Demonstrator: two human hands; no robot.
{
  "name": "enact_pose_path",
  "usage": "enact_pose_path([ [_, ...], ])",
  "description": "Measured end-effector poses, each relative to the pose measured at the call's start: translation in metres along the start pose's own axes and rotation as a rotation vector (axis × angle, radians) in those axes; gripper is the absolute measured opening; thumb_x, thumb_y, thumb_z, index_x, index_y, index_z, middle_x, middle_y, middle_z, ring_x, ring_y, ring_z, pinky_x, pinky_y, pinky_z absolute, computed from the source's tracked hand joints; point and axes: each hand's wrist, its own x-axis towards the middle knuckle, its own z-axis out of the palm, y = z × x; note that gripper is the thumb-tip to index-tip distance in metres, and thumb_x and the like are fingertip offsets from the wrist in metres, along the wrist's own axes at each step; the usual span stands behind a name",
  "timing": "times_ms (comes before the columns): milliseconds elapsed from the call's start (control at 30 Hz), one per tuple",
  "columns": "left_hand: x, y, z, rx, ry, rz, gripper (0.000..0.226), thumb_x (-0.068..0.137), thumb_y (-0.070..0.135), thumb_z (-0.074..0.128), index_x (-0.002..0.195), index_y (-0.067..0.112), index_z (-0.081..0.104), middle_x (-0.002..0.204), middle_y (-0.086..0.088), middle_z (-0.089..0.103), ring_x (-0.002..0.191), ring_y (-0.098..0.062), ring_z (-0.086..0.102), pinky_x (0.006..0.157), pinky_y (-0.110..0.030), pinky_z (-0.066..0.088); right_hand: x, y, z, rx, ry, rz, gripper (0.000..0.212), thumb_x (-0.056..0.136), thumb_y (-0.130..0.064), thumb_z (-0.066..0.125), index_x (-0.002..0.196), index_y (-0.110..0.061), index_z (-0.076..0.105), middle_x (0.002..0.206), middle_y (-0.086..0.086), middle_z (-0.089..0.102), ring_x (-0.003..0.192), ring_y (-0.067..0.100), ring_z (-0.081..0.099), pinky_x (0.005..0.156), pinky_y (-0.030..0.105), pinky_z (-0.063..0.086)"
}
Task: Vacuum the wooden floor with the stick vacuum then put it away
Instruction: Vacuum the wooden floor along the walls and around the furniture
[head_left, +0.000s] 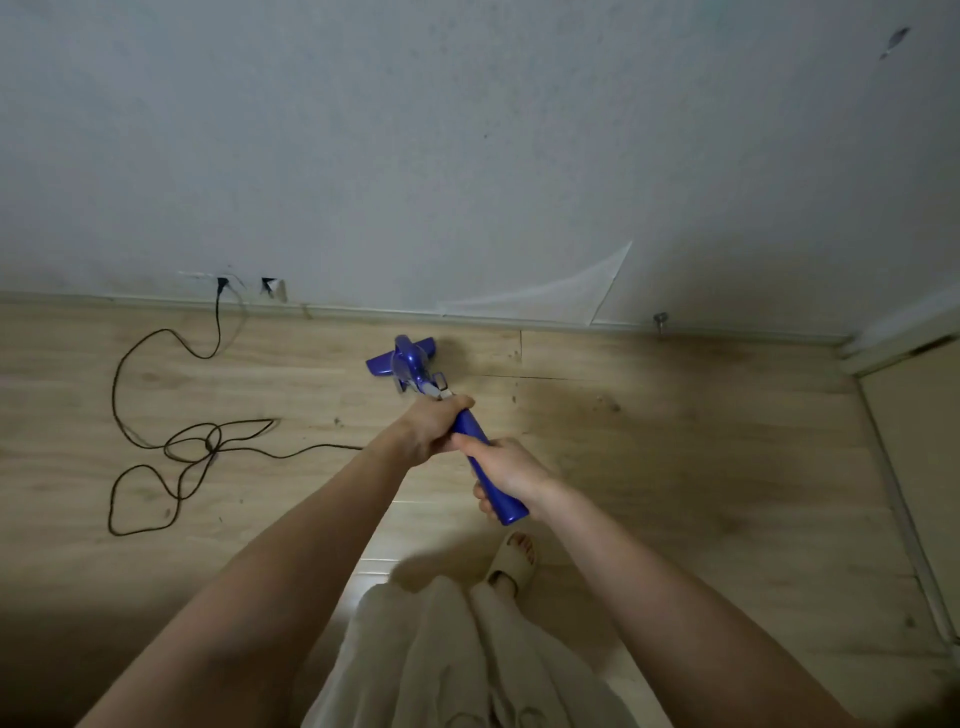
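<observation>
- Two hands on the vacuum (415, 371): left hand (434, 428) wrapped round the upper blue handle, just behind the grey latch part; right hand (506, 475) wrapped round the lower end of the same handle, nearer to the body.
- Both clamped firmly on the handle, fingers curled, nothing else held.
- Vacuum stretched forward and down, with its head (400, 356) flat on the floor (675, 441), close to the skirting (467, 317) but seemingly not touching it.
- Black cord (171, 452) in loose loops on the floor to the left, well apart from the head, going up to a socket (222, 283) low on the wall (467, 156).
- One foot in a pale slipper (514, 561) behind the handle, on the boards.
- Step in hand, by judgement: the vacuuming itself, along the strip of floor under the wall; putting away not yet begun.
- Dark specks visible on the boards to the right of the head, so probably more floor left to clean there.
- Next move calls for: pulling the head back or sliding it sideways to the right, keeping it flat on the boards and both hands steady.
- Possible trouble: knocking the head against the skirting, or dragging it over the cord loops on a pass to the left.
</observation>
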Motion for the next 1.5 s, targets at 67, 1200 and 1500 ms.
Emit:
enact_pose_path([
  [67, 0.002, 0.004, -0.003, 0.005, -0.015, -0.012, 0.014, 0.093, 0.017, 0.057, 0.083, 0.01, 0.051, 0.082, -0.014, 0.053, 0.073, -0.021, 0.053, 0.076, -0.036, 0.052, -0.001, -0.004, 0.001, 0.009, -0.001, 0.002, 0.04, 0.095, -0.048, 0.053, 0.095, -0.008, 0.049, 0.064, 0.008, 0.052, 0.044, 0.017, 0.05, 0.044, 0.024, 0.045],
  [1200, -0.057, -0.021, 0.062, 0.306, -0.322, -0.013, 0.018, 0.093, 0.014, 0.053, 0.075, 0.011, 0.051, 0.062, -0.002, 0.052, 0.055, -0.01, 0.052, 0.052, -0.02, 0.05, -0.088, 0.058, 0.004, 0.177, 0.33, 0.025, 0.045, 0.097, -0.046, 0.051, 0.073, -0.007, 0.052, 0.053, 0.005, 0.052, 0.038, 0.015, 0.048, 0.037, 0.02, 0.04],
  [1500, -0.047, -0.032, 0.054, 0.419, -0.343, -0.022, 0.008, 0.09, 0.016, 0.056, 0.087, 0.009, 0.054, 0.08, -0.01, 0.057, 0.074, -0.02, 0.059, 0.067, -0.029, 0.055, -0.066, 0.072, 0.033, 0.356, 0.418, 0.066, 0.046, 0.094, -0.051, 0.054, 0.082, -0.006, 0.053, 0.056, 0.005, 0.055, 0.041, 0.017, 0.053, 0.043, 0.025, 0.045],
])
